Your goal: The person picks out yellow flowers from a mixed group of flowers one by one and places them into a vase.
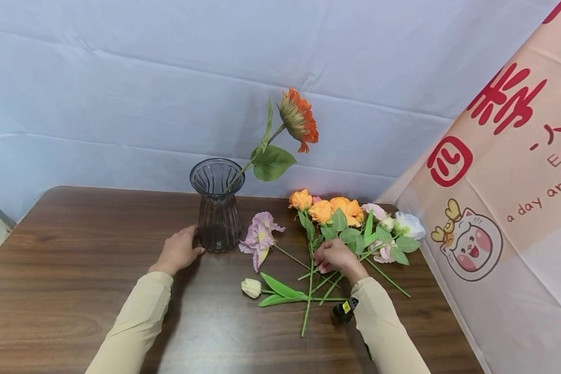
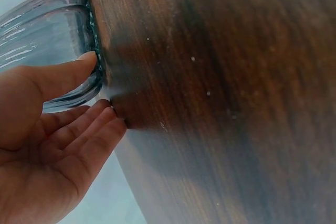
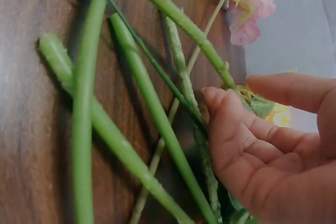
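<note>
A clear grey ribbed glass vase (image 1: 218,218) stands upright, holding one orange flower (image 1: 300,119) that leans right. My left hand (image 1: 178,251) is at the lower left of the vase, its thumb against the glass near the base. The other fingers (image 2: 86,140) extend behind, their tips at the tabletop. My right hand (image 1: 335,257) reaches over crossed green stems. In the right wrist view, its thumb and fingers stand apart around a thorny stem (image 3: 184,24), which belongs to the orange roses (image 1: 321,211).
Left of the right hand lie a purple flower (image 1: 260,236) and a white tulip (image 1: 251,288). Pale pink and white-blue flowers (image 1: 409,225) lie at the right. A white cloth wall (image 1: 145,104) rises behind the brown table (image 1: 75,270); a printed banner (image 1: 509,171) hangs at right.
</note>
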Available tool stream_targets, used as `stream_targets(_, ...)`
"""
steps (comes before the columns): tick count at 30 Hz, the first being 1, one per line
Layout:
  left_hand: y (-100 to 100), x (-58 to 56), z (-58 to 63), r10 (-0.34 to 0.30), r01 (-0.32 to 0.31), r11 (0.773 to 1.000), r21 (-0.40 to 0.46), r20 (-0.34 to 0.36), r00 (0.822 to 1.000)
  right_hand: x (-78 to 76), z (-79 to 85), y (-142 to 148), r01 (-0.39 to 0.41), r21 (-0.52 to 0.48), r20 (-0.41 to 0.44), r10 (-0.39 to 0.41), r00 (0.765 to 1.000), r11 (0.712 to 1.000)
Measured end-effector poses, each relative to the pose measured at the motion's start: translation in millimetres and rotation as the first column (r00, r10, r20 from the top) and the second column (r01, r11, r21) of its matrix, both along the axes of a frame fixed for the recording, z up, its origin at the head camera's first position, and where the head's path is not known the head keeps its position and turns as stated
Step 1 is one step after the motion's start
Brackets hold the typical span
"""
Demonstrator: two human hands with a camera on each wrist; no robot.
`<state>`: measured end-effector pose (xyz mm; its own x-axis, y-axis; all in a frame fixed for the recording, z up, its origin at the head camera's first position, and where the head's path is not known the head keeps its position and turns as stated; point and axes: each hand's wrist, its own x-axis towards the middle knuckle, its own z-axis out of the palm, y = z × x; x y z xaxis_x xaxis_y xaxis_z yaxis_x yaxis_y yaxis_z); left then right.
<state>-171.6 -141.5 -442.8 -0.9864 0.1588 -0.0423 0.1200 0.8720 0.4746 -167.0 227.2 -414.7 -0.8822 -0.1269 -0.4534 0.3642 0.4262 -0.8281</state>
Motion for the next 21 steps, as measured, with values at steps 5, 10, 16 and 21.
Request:
stream_targets(5, 0.2, 0.1, 0.1, -0.001, 0.001, 1.000, 0.005, 0.002, 1.000, -0.1, -1.9, 0.1, 0.006, -0.039, 0.018, -0.006, 1.000, 0.999)
stream_targets(10, -0.1, 0.2, -0.2, -0.003, 0.003, 1.000, 0.002, -0.003, 1.000, -0.2, -0.8, -1.3, 0.004, -0.058, 0.030, -0.003, 1.000, 0.998)
stream_targets(16, -0.2, 0.2, -0.3, -0.005, 0.005, 1.000, 0.004, -0.007, 1.000, -1.3, -1.8, -2.5, 0.019, -0.049, 0.031, -0.017, 0.999, 0.999)
stream_targets(21, -0.3, -0.2, -0.6, -0.005, 0.005, 1.000, 0.000, -0.012, 1.000, -2.9, -1.9, -3.9, 0.017, -0.035, 0.035, -0.015, 0.999, 0.999)
